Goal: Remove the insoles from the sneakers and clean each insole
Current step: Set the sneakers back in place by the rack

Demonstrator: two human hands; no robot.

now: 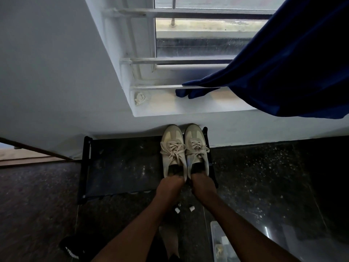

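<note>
Two cream lace-up sneakers stand side by side, toes to the wall, on the right end of a low black shoe rack [120, 167]. My left hand [169, 186] grips the heel of the left sneaker [172, 148], fingers curled over its rim. The heel of the right sneaker [196, 146] is held the same way by my right hand [203, 185]. Both shoe openings look dark; the insoles are hidden inside.
A white windowsill [170, 104] juts out above the rack, with a dark blue curtain [283, 69] hanging over its right side. On the dark speckled floor near me lie two small white pieces [185, 208], a clear plastic box [221, 241] and a black item [71, 248].
</note>
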